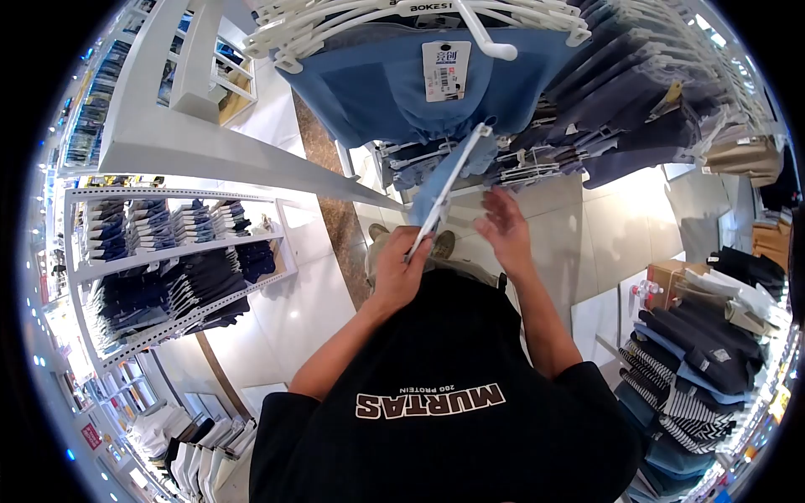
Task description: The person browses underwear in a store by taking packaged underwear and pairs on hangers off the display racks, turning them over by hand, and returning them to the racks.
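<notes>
My left hand (401,267) is closed around one end of a white hanger (446,194), held at a slant in front of my body. A light blue garment (434,186) hangs from this hanger, seen nearly edge-on, so its kind is hard to tell. To the right, my right hand (506,225) is raised with its fingers apart, slightly blurred, and nothing shows in it. Just ahead, blue shorts (360,88) hang at the front of a row of white hangers (310,33). A white paper tag (446,71) is on them.
A white metal display arm (243,155) juts in from the left. More dark garments (637,92) hang at the upper right. Shelves of folded clothes (176,251) stand left, and stacked clothes (696,369) lie right. Light tiles (545,251) cover the floor.
</notes>
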A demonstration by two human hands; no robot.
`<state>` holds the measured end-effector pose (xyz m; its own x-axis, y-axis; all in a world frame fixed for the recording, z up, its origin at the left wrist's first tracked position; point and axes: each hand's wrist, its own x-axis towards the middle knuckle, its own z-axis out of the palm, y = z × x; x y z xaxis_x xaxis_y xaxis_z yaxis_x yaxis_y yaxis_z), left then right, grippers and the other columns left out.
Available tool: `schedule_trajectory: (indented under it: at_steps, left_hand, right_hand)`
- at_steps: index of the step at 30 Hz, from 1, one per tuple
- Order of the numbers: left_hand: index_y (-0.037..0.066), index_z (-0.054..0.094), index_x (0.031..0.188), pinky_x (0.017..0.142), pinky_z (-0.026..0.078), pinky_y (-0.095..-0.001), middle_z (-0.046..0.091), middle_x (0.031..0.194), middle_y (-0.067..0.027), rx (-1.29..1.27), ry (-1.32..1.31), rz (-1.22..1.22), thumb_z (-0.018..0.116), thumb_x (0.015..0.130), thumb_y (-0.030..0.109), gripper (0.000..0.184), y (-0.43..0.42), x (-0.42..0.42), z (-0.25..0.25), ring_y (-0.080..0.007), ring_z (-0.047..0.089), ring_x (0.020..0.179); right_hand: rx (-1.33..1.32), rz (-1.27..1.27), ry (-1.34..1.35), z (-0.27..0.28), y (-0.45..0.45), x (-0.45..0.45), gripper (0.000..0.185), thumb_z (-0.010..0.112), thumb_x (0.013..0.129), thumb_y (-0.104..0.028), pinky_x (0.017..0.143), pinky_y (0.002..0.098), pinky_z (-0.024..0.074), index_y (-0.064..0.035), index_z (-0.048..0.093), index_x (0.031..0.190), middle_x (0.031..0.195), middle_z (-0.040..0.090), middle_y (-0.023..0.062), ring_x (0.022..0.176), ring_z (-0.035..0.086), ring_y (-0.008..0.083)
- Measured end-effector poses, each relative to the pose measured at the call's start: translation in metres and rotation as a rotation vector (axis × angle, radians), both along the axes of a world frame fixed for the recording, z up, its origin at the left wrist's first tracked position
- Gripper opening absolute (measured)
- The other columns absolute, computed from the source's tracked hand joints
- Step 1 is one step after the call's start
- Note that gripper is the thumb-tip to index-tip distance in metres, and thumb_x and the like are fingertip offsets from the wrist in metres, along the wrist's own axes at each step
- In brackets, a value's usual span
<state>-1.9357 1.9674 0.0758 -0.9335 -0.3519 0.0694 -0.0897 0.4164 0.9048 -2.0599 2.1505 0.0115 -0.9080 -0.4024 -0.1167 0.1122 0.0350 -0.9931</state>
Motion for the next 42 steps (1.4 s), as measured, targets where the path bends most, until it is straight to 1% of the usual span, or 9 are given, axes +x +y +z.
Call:
schedule_trajectory:
  at_steps: [5,11,18,20,25,29,32,39,42]
  left_hand:
    - [0.001,0.061,0.119,0.091,0.049,-0.0425,0.06,0.117,-0.0152,-0.124,-0.058,-0.331,0.064,0.092,0.016,0.031,0.024,-0.012,0.0,-0.0371,0.059,0.109]
    - [0.002,0.057,0.128,0.097,0.047,-0.0397,0.059,0.125,-0.0175,0.089,-0.095,-0.541,0.066,0.092,0.023,0.042,0.022,-0.01,0.008,-0.0359,0.056,0.118]
    - [0.001,0.049,0.137,0.098,0.047,-0.0397,0.057,0.133,-0.0176,0.205,-0.091,-0.022,0.067,0.094,0.028,0.053,-0.018,-0.013,-0.039,-0.0287,0.057,0.121]
    - [-0.001,0.04,0.143,0.101,0.045,-0.0401,0.05,0.14,-0.0206,0.433,-0.214,0.029,0.065,0.095,0.032,0.063,-0.025,-0.016,-0.086,-0.0299,0.053,0.124]
    - [-0.002,0.025,0.151,0.11,0.039,-0.0395,0.038,0.149,-0.0221,1.099,-0.373,-0.098,0.063,0.097,0.038,0.077,-0.008,-0.021,-0.074,-0.0284,0.044,0.134]
    - [-0.007,0.051,0.133,0.09,0.055,-0.0335,0.065,0.12,-0.015,1.283,-0.304,-0.102,0.058,0.101,0.025,0.046,-0.002,-0.023,-0.09,-0.0182,0.066,0.104]
    - [-0.006,0.06,0.119,0.085,0.057,-0.0323,0.069,0.109,-0.0134,1.242,-0.293,0.109,0.056,0.102,0.027,0.037,-0.005,-0.023,-0.067,-0.0187,0.068,0.097]
    - [-0.005,0.061,0.117,0.079,0.053,-0.0304,0.07,0.099,-0.0133,1.02,-0.367,0.302,0.06,0.099,0.036,0.044,-0.021,-0.019,-0.07,-0.0188,0.066,0.083]
    - [-0.004,0.059,0.118,0.083,0.051,-0.0348,0.068,0.102,-0.0169,0.277,-0.222,0.183,0.064,0.095,0.032,0.043,-0.022,-0.016,-0.085,-0.0235,0.064,0.088]
  right_hand:
    - [-0.306,0.13,-0.107,0.034,-0.03,0.016,0.072,0.076,0.086,-0.018,0.098,0.0339,0.0443,0.0025,0.038,0.144,0.131,0.052,0.013,0.116,0.054,0.0212]
    - [-0.19,-0.204,-0.386,0.033,-0.02,0.005,0.036,0.064,0.098,-0.026,0.083,0.025,0.0459,0.0021,0.059,0.12,0.099,0.062,0.0021,0.093,0.056,0.0104]
    - [-0.559,0.019,-0.693,0.031,0.009,-0.007,0.022,0.059,0.1,-0.021,0.075,0.0315,0.0572,-0.0034,0.062,0.112,0.097,0.068,0.0056,0.085,0.067,0.0154]
    - [-0.686,0.172,-0.709,0.029,0.015,-0.009,0.03,0.055,0.101,-0.026,0.081,0.0354,0.0574,-0.0004,0.059,0.116,0.104,0.069,0.0109,0.091,0.069,0.0203]
    - [-0.769,0.325,-0.727,0.03,0.009,-0.008,0.04,0.054,0.1,-0.032,0.088,0.0377,0.0559,0.002,0.057,0.121,0.111,0.068,0.0145,0.099,0.068,0.0239]
    - [-0.557,0.082,-0.758,0.045,-0.002,-0.011,0.039,0.058,0.099,-0.033,0.086,0.0367,0.056,0.0008,0.059,0.119,0.108,0.068,0.0119,0.095,0.068,0.0208]
    - [-0.183,-0.202,-0.512,0.031,-0.005,-0.017,0.037,0.062,0.098,-0.028,0.067,0.0281,0.0526,-0.0014,0.06,0.122,0.084,0.063,0.0021,0.072,0.059,0.0108]
    - [-0.105,-0.078,-0.355,0.065,-0.01,-0.012,0.048,0.061,0.096,-0.013,0.051,0.0233,0.041,-0.0037,0.045,0.141,0.069,0.048,-0.0018,0.053,0.042,0.0052]
    - [-0.208,-0.103,-0.257,0.081,-0.022,-0.006,0.058,0.06,0.094,-0.004,0.047,0.0215,0.0397,-0.0096,0.038,0.147,0.073,0.053,0.0,0.051,0.043,0.0064]
